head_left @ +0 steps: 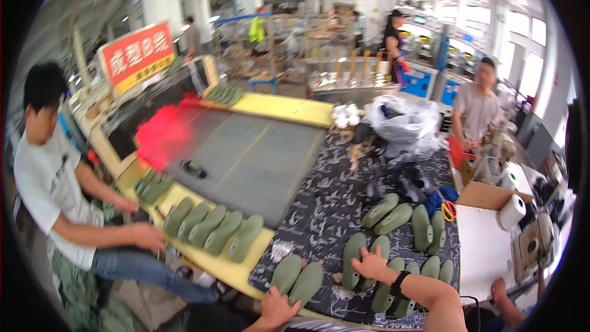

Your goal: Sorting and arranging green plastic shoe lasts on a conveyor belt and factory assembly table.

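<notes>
Olive-green shoe lasts lie in pairs on a dark patterned cloth. At the near edge, my left hand [279, 308] is closed around the lower ends of a pair of green shoe lasts [306, 284], its fingers on both. My right hand [373, 265], with a dark band at the wrist, reaches over another pair of lasts [353, 259]. Its fingers are spread and rest on them, covering part of the right-hand one. Under my right forearm lie more lasts [382, 295], partly hidden. Two further pairs sit beyond, one slanted [393, 218] and one upright in view [423, 229].
A conveyor belt [246, 147] with a yellow border runs at the left, a row of lasts [221, 233] along its near side. A co-worker [49, 166] stands there. Plastic bags [405, 126], orange-handled scissors [448, 211] and a cardboard box [491, 197] are at the right.
</notes>
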### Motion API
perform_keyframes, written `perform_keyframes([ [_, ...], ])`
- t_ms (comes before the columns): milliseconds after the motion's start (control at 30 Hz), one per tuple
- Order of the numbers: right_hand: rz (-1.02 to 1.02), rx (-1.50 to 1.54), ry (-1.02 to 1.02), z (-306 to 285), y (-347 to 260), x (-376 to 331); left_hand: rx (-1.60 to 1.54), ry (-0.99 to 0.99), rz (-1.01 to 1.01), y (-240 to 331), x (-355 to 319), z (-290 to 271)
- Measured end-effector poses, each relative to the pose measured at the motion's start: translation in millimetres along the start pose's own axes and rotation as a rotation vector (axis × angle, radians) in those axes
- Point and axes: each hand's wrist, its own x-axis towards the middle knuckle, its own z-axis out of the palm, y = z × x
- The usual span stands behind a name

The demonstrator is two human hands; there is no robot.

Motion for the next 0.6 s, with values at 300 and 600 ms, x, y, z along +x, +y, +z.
perform_keyframes([
  [300, -0.106, -0.118, -0.047, 17, 18, 24, -0.034, 0.138, 0.046, -9, 5, 6],
  [600, -0.262, -0.061, 0.048, 0, 2, 4, -0.073, 0.111, 0.044, -13, 7, 6],
])
